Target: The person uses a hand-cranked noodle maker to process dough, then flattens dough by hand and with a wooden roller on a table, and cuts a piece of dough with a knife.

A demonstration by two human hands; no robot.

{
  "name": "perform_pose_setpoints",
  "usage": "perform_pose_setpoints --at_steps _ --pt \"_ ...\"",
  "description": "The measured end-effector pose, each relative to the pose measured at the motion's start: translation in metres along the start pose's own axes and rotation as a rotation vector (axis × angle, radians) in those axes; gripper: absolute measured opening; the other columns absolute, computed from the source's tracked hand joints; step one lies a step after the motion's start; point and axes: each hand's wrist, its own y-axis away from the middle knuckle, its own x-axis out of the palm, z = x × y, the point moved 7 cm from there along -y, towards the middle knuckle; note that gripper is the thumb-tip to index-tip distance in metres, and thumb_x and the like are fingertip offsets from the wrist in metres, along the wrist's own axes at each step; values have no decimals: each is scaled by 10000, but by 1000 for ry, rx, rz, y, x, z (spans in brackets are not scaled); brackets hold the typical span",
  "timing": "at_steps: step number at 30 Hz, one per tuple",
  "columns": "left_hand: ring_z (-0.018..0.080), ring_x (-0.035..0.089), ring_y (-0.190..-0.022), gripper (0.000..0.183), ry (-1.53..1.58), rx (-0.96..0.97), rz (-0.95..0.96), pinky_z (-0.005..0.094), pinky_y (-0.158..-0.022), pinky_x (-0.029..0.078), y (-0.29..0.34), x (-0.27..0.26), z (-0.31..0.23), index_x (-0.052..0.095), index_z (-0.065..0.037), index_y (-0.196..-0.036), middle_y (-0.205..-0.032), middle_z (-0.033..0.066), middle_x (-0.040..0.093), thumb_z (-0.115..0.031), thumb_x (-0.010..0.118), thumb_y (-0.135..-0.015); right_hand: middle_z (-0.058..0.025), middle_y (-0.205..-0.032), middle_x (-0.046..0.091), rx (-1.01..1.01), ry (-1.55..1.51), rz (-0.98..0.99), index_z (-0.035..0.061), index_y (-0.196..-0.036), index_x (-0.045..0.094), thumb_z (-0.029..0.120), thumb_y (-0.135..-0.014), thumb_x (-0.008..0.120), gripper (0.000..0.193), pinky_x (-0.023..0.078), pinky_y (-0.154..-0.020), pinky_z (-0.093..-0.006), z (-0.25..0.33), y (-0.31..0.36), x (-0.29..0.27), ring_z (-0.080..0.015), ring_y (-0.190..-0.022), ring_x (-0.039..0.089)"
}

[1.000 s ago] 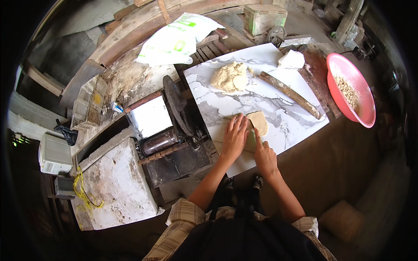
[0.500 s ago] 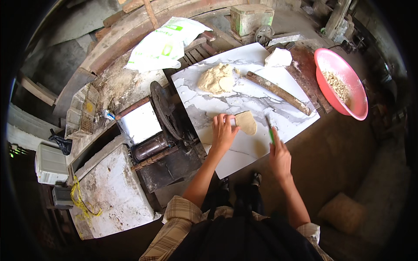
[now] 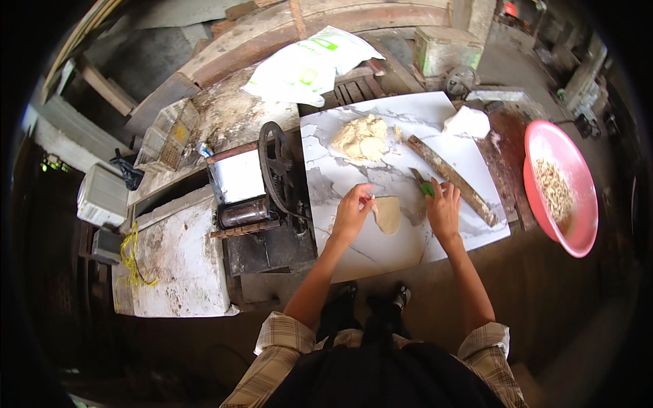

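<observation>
My left hand (image 3: 352, 212) is closed in a pinch at the upper left edge of a flat, rounded piece of dough (image 3: 388, 217), with a small pale bit at the fingertips. To its right, my right hand (image 3: 444, 212) has its fingers at the green handle of a small knife (image 3: 426, 188). The blade points away and to the left, low over the marble-patterned board (image 3: 326, 173). A rough lump of dough (image 3: 362, 139) lies farther back on the board. Beyond my right hand rests a floury wooden rolling stick (image 3: 454, 181).
A pink basin (image 3: 586, 217) of small pale pieces stands at the right. A white bundle (image 3: 466, 123) sits at the board's far right corner. On the left are a roller machine with a dark wheel (image 3: 269, 178), a plastic basket (image 3: 169, 136) and a white sack (image 3: 292, 71).
My right hand has lowered the knife, whose blade now tilts left near the rolling stick. The left hand stays at the dough's edge. The whole view has shifted and turned.
</observation>
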Motion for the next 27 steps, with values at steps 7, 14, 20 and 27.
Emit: perform_pose_setpoints --at_steps 7,14,20,27 --pt "113 636 -756 104 96 -7 -205 280 -685 499 -70 -19 -42 664 -55 -909 -875 53 700 -122 665 -830 -101 -846 652 80 -1029 182 64 -1109 595 134 -814 661 310 474 -728 -361 44 -72 51 -229 -790 617" --pt "203 543 -842 169 -69 13 -469 371 -829 392 -107 -19 8 633 -96 -820 -794 29 642 -177 747 -726 -94 -775 627 80 -851 145 43 -895 578 167 -739 743 258 479 -677 -383 60 -129 111 -263 -754 624" --pt "311 444 -947 355 -239 -64 -522 424 -854 373 -108 -18 26 548 -98 -962 -977 98 489 -255 756 -721 -109 -1013 543 219 -580 167 93 -966 477 314 -717 776 447 407 -812 -453 50 -122 110 -326 -1015 514" --pt "335 426 -1148 501 -242 177 -204 480 -992 301 -48 5 -21 459 -18 -1235 -1262 149 459 -281 641 -849 -156 -969 497 2 -511 189 35 -971 506 195 -812 678 284 420 -805 -438 18 -72 43 -354 -935 498"
